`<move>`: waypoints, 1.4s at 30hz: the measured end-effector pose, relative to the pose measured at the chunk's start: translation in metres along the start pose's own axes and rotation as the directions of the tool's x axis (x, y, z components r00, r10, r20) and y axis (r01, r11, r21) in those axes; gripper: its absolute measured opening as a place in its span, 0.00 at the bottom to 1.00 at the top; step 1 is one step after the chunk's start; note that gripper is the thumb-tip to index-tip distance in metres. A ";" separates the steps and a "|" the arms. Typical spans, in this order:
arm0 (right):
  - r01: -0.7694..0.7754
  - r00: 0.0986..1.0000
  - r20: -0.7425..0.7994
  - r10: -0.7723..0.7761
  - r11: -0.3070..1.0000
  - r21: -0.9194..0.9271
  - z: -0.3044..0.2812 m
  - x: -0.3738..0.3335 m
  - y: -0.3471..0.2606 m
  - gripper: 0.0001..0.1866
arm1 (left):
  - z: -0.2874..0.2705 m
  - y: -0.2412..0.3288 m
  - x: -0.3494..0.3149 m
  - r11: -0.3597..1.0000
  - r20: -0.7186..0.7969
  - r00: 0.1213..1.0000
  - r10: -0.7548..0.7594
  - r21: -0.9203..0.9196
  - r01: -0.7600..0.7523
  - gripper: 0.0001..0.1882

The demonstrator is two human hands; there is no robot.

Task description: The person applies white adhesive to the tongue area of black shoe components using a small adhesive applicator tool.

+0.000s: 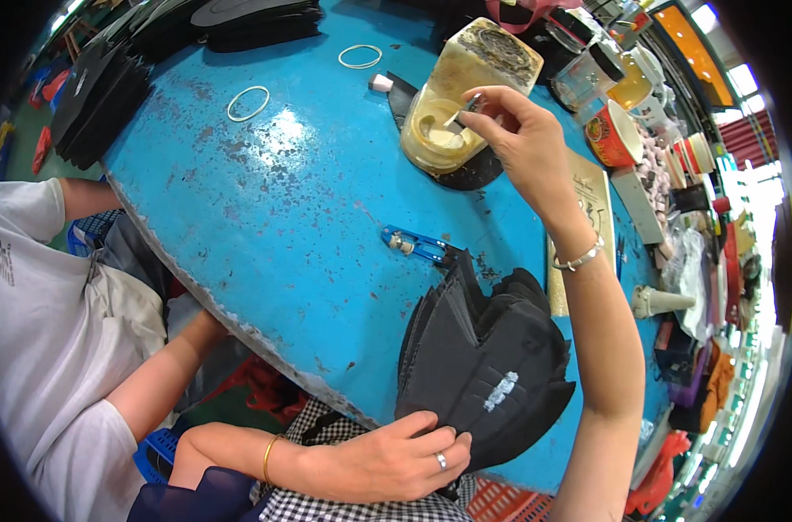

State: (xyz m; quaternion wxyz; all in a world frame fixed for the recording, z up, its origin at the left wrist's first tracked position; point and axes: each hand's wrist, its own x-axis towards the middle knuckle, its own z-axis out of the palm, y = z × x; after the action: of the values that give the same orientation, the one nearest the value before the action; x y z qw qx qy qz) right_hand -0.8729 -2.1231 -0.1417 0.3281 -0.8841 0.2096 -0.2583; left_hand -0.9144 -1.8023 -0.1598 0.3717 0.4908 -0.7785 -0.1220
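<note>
My left hand [387,461] has its fingers curled over the near edge of a stack of black cut pieces [448,365]. The top piece has a white smear of paste [501,391] among short slits. Farther off, my right hand [531,143] pinches a small dark tool with a white tip [453,118], its exact kind partly hidden by my fingers. The tip is over the opening of a cut-open plastic jug [426,158] holding whitish paste [441,135]. Blue-handled thread snips [418,245] lie beyond the stack.
A worn blue table [265,217] carries pale rings [249,103] and stacked black pieces [100,100] at far left. Jars [583,78], a red paper cup [612,135] and a white cone [661,301] line the right. Another person in a white shirt [57,287] sits at left.
</note>
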 end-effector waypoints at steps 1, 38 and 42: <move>-0.003 1.000 0.000 0.003 1.000 0.004 0.005 0.003 0.001 0.12 | -0.001 -0.001 0.000 1.000 0.043 0.999 0.005 0.018 -0.006 0.14; -0.357 0.933 0.052 0.356 0.899 0.256 -0.085 -0.152 -0.059 0.11 | 0.001 0.003 -0.001 0.987 0.031 1.000 -0.005 0.162 0.000 0.15; -0.268 0.963 0.074 0.258 0.939 0.216 -0.095 -0.228 -0.079 0.13 | 0.002 0.002 0.001 0.986 0.037 0.999 0.019 0.167 -0.025 0.14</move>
State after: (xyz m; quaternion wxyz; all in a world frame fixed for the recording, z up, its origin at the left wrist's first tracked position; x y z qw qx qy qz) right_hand -1.0910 -1.9897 -0.0979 0.4616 -0.8111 0.2881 -0.2144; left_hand -0.9169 -1.8028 -0.1595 0.3167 0.5095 -0.7978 -0.0605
